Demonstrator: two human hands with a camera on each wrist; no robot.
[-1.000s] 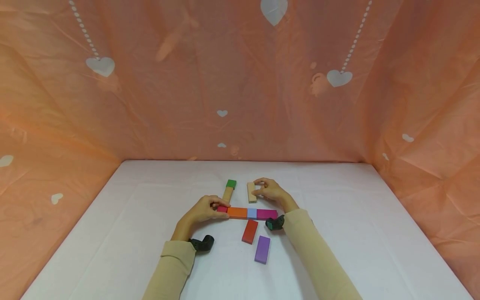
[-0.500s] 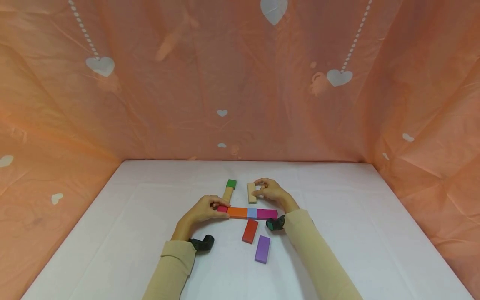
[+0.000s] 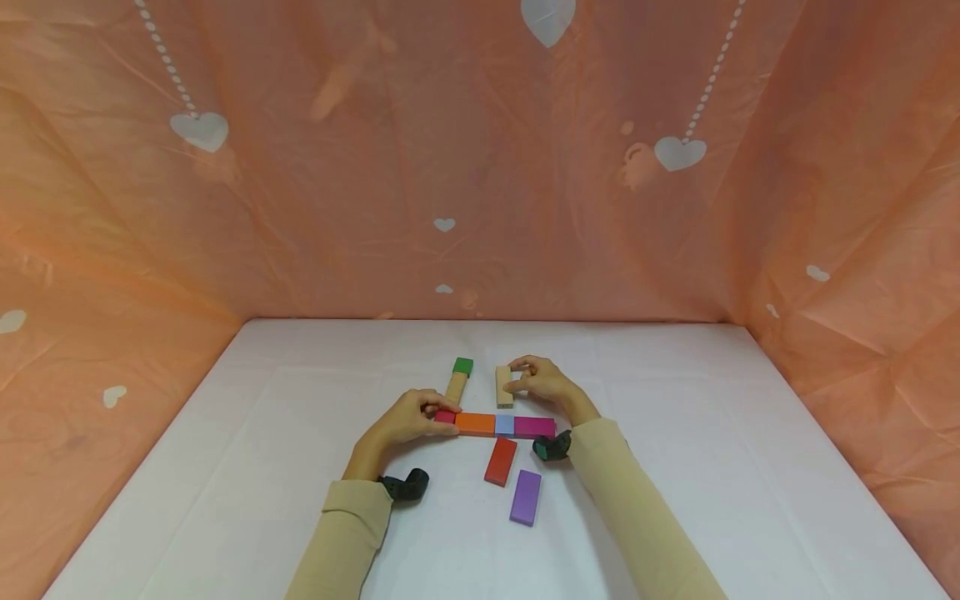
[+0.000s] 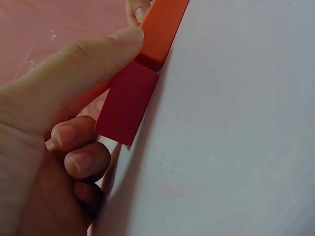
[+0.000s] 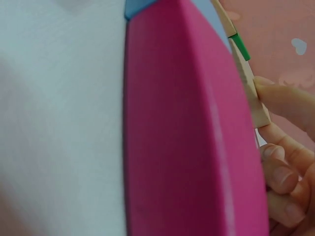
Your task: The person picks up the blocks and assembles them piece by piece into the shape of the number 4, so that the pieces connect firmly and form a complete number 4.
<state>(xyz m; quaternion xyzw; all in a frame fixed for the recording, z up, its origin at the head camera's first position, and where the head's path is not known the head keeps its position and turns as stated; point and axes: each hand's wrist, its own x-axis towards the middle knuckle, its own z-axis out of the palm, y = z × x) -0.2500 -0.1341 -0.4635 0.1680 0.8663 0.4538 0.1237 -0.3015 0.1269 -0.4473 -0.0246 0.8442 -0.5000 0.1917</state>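
My left hand (image 3: 411, 417) pinches a crimson block (image 4: 129, 103) at the left end of a row on the table. Its thumb tip lies by the joint with the orange block (image 3: 476, 425). Right of that, the row continues with a light blue block (image 3: 505, 426) and a magenta block (image 3: 534, 427). Behind the row, my right hand (image 3: 546, 380) holds a plain wooden block (image 3: 504, 387) at its right side between thumb and index finger. Another plain wooden block (image 3: 456, 388) slants back from the row's left end, with a green block (image 3: 463, 367) at its far end.
In front of the row lie a red block (image 3: 501, 462) and a purple block (image 3: 526, 498), both slanted. A white cloth covers the table (image 3: 225, 467). An orange curtain (image 3: 480, 167) with heart shapes encloses the back and sides.
The plain wooden block at my right hand has shifted very slightly toward the row. My left hand stays in place on the crimson block.
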